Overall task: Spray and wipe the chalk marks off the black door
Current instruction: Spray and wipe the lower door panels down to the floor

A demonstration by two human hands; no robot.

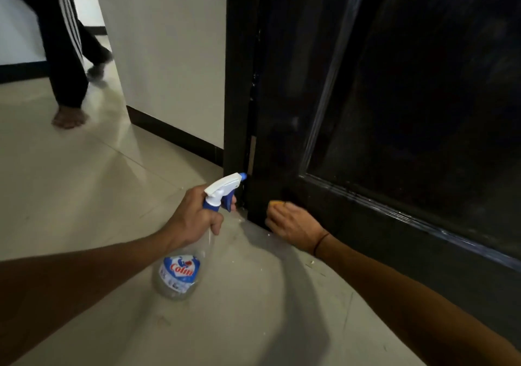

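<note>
Left hand grip wrapped round Colin spray bottle; right hand pinching yellow sponge against black door bottom corner: mist lightly, scrub short strokes

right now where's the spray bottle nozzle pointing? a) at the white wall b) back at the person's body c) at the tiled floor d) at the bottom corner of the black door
d: the left hand holds the spray bottle with its nozzle toward the black door low corner.
</note>
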